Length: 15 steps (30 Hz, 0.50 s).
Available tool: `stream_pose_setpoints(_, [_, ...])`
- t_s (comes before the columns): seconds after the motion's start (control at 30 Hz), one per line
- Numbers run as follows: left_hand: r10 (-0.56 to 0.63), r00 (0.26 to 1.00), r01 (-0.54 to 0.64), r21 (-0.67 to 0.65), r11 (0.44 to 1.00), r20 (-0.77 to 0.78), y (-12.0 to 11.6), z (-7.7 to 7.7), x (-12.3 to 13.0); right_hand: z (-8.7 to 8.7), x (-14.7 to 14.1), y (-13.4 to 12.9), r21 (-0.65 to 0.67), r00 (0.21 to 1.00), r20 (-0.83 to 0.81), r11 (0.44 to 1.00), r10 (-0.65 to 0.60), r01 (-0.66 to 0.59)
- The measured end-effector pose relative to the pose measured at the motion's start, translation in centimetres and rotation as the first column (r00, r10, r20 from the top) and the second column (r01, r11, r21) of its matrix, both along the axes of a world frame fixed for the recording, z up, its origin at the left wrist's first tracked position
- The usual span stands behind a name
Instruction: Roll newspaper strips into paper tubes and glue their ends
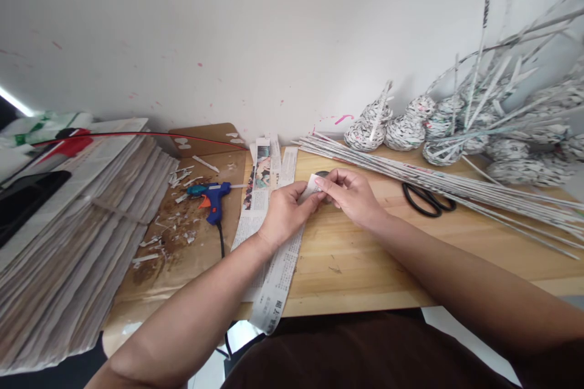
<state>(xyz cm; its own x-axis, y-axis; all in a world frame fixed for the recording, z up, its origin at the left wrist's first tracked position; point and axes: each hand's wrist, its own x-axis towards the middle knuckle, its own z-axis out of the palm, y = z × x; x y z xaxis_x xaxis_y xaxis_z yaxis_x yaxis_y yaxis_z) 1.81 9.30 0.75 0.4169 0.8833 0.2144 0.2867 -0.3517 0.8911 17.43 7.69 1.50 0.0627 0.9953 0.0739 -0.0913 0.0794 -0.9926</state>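
Wood worktop [356, 267]; newspaper strips [280, 273] overhang near edge; paper rods [387, 169] slant rightward from far edge; woven paper forms [404, 133], far right corner; cardboard [177, 261], left end

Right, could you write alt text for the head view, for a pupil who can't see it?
A person's left hand and right hand hold a small piece of paper over a wooden table. Newspaper strips lie below the left hand, a blue glue gun further left; on the right are paper sticks, black scissor handles and woven paper shapes.
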Motion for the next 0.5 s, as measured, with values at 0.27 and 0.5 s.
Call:
stream_pose_setpoints(0.27, [-0.015, 0.995, 0.036, -0.209, 0.977, 0.102, 0.44, 0.12, -0.01, 0.36, 0.66, 0.02, -0.042, 0.997, 0.065, 0.998, 0.05, -0.048])
stream_pose_setpoints(0.5, [0.02, 1.0, -0.019, -0.077, 0.997, 0.014, 0.87, -0.23, -0.26, 0.06, 0.94, 0.2, -0.043, 0.988, 0.146, 0.998, 0.046, -0.04])
